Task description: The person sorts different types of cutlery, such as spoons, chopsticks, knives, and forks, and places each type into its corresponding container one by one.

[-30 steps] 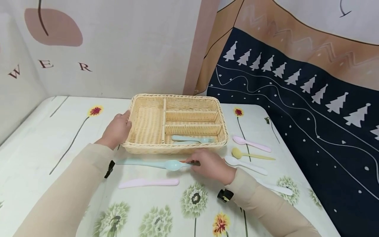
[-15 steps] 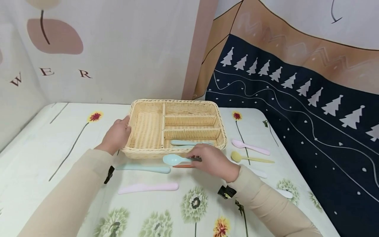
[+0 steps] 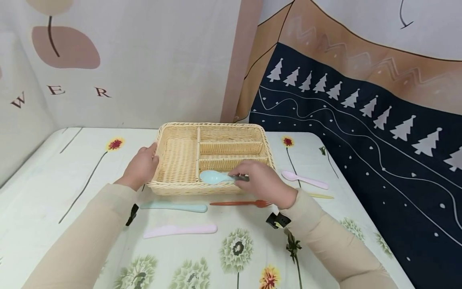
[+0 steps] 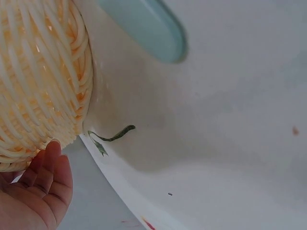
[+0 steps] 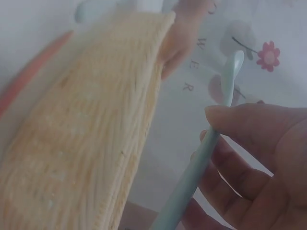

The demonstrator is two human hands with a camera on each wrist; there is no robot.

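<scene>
A light blue spoon (image 3: 213, 177) is pinched by its handle between the thumb and fingers of my right hand (image 3: 267, 182), over the front right compartment of a wicker basket (image 3: 177, 189). In the right wrist view the spoon (image 5: 192, 175) is tilted, held above the basket's rim. My left hand (image 3: 140, 165) grips the left end of the basket; in the left wrist view its fingers (image 4: 50, 179) curl against the woven edge, thumb mostly hidden. Spoon and right hand cover most of the front right compartment.
In front of the basket lie a light blue knife (image 3: 175, 206), an orange fork (image 3: 238, 203) and a pink knife (image 3: 180, 230). A pink spoon (image 3: 304, 180) lies to the right, with a yellow handle (image 3: 321, 196) partly behind the right arm. Fabric walls stand behind.
My right hand has lifted the light blue spoon off the table and carried it up over the basket's front edge. The orange fork is now uncovered. My left hand stays on the basket.
</scene>
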